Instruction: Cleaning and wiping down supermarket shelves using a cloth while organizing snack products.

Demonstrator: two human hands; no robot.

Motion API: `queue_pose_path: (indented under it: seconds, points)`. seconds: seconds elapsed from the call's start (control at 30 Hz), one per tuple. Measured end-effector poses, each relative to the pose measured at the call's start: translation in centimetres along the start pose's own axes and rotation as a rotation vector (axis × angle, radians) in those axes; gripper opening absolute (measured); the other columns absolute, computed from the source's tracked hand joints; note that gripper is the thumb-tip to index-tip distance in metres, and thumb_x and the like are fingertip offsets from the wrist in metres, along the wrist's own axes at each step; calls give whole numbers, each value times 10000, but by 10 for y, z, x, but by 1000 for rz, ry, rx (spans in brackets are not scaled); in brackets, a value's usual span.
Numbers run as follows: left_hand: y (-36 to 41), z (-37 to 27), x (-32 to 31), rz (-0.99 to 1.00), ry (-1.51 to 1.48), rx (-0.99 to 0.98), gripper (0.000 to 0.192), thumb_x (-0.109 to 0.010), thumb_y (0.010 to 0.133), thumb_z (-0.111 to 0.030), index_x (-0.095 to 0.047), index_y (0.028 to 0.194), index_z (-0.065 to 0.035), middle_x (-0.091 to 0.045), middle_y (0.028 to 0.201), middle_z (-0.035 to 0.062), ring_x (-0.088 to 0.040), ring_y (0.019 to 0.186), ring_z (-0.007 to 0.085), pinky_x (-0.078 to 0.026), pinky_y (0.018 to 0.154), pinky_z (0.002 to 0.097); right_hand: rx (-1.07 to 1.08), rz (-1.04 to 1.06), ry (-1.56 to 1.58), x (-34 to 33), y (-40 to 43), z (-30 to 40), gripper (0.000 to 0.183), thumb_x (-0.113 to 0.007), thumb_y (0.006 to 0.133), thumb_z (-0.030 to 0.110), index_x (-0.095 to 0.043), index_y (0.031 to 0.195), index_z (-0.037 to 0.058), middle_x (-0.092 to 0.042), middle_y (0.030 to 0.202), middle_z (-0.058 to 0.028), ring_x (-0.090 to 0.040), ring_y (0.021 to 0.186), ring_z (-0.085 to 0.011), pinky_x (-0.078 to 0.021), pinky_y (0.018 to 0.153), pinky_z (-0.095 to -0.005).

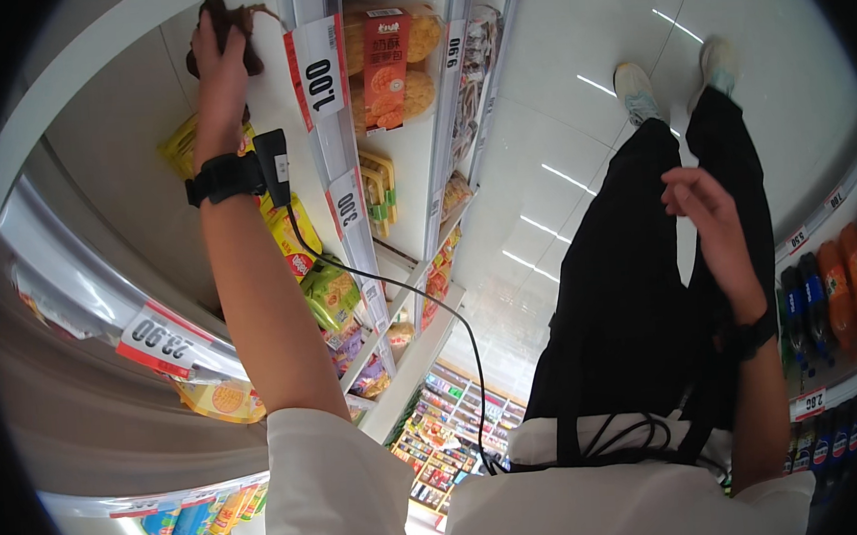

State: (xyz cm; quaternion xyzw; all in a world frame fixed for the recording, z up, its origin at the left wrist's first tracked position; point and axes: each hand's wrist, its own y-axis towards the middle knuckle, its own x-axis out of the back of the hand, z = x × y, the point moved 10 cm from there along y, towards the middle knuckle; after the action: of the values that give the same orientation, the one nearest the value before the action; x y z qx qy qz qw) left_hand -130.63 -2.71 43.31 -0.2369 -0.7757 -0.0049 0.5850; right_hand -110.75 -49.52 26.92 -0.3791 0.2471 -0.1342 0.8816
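Observation:
My left hand (222,78) reaches into a white store shelf (277,78) at the upper left, its fingers closed around a dark brown packet (218,19). The packet's printed face cannot be made out. Just below that wrist lie yellow snack bags (293,228), partly covered by my forearm. A green snack bag (331,292) and purple bags (357,356) follow along the same shelf. My right hand (704,203) hangs in front of my legs with loosely bent fingers and holds nothing.
Lower tiers hold a bread pack (394,67) with an orange label and plastic food trays (380,193). Price tags (317,72) line the shelf edges. A black cable (469,331) runs from my left wrist to my waist. Drink bottles (838,294) stand at the right.

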Motion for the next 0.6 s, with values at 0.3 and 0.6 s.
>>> queue_pose_path:
  seconds: [0.3,0.6]
  points:
    - [-43,8,-5,29,-4,-56,659,-438,971,-377,-200,1510,-81,-180,1563,152,-232,1422,309,-245,1128,357,38,32,126,-31,-49,-57,186,-529,976,158,-601,1093,32,-576,905,-11,-537,875,-90,-438,815,-234]
    - [-95,24,-8,14,43,-26,590,-449,983,-279,-242,1495,-71,-235,1550,130,-281,1404,288,-246,1125,333,47,-53,116,3,-97,-106,200,-530,981,177,-602,1099,33,-576,900,-8,-525,865,-89,-429,809,-232]
